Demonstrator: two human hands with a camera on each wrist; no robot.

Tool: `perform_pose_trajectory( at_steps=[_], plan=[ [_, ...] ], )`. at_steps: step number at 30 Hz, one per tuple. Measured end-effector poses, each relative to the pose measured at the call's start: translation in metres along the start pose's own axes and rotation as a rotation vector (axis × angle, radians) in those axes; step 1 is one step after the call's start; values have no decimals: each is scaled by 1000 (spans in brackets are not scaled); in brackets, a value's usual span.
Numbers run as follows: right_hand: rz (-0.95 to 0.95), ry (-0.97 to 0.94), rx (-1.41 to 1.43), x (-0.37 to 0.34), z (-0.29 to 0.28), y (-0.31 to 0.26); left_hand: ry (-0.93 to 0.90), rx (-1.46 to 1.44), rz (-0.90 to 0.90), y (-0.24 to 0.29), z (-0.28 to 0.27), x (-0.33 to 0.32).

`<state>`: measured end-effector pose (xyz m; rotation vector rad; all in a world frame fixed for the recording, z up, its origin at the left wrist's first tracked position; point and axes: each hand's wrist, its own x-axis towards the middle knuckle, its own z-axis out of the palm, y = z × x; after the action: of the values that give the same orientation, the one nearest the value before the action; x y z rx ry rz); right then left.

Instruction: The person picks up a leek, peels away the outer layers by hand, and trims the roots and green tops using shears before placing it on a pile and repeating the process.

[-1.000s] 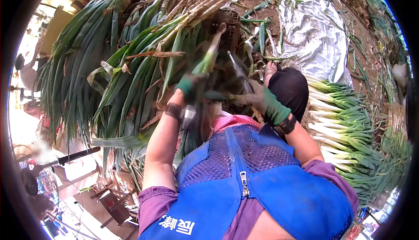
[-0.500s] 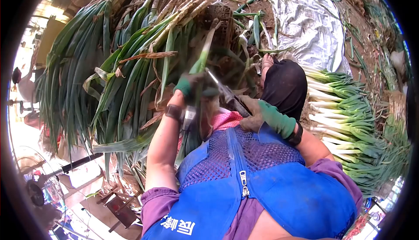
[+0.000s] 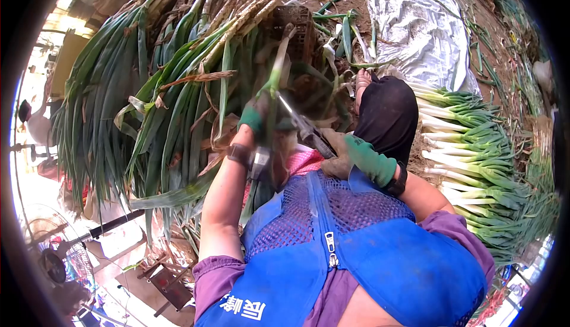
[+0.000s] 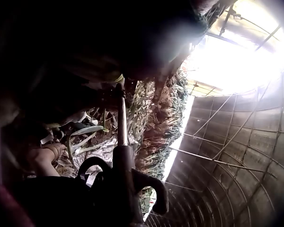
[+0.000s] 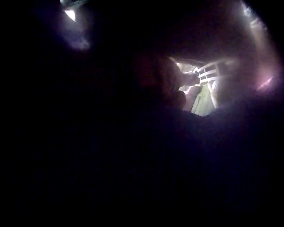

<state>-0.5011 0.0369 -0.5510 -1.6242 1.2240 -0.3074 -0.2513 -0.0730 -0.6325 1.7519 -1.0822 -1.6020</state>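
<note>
In the head view my gloved left hand (image 3: 258, 113) grips a green onion (image 3: 278, 68). Its pale root end points up and away, and its leaves trail down past the wrist. My right hand (image 3: 353, 153), also gloved, holds an air blow gun (image 3: 310, 132). The gun's thin metal nozzle ends right at the onion, just above the left hand's fingers. From the left wrist the nozzle (image 4: 122, 120) shows from behind, with a curved hook below it. The right wrist view is almost wholly dark.
A large heap of untrimmed green onions (image 3: 172, 89) lies left, roots away from me. Cleaned onions (image 3: 457, 160) are lined up at right, below a white sheet (image 3: 421, 30). A dark crate (image 3: 297, 21) stands ahead. A bent knee (image 3: 389, 110) is beside my right hand.
My right hand has come left and closer to the vest, and the blow gun's nozzle has swung left onto the onion. The left hand keeps its grip, nearly in place.
</note>
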Motion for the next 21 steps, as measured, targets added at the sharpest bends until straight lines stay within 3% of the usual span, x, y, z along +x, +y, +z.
perform_pose_trajectory(
  at_steps=[2, 4, 6, 8, 11, 14, 17, 18, 21],
  plan=[
    [-21, 23, 6, 2, 2, 1, 43, 100, -18, -7, -4, 10],
    [-107, 63, -6, 1, 7, 4, 95, 251, 87, -18, -8, 20],
    [-72, 21, -23, 0, 4, 0, 101, 229, 42, -41, -13, 44],
    [-21, 18, -56, 2, 2, -3, 64, 34, -144, -70, -19, 80],
    [22, 68, -105, 6, 3, -6, 107, 186, -177, -3, -4, 21],
    [-1, 103, -86, 16, 4, 1, -23, 339, 40, -15, -9, 26],
    [111, 101, -28, 56, -9, 17, -123, 200, 32, -46, -2, 45],
    [171, 107, -34, 73, -16, 16, -165, 305, 6, -39, -4, 43],
    [209, 168, -73, 118, -20, 28, 36, 710, 160, -28, 5, 13]
  ],
)
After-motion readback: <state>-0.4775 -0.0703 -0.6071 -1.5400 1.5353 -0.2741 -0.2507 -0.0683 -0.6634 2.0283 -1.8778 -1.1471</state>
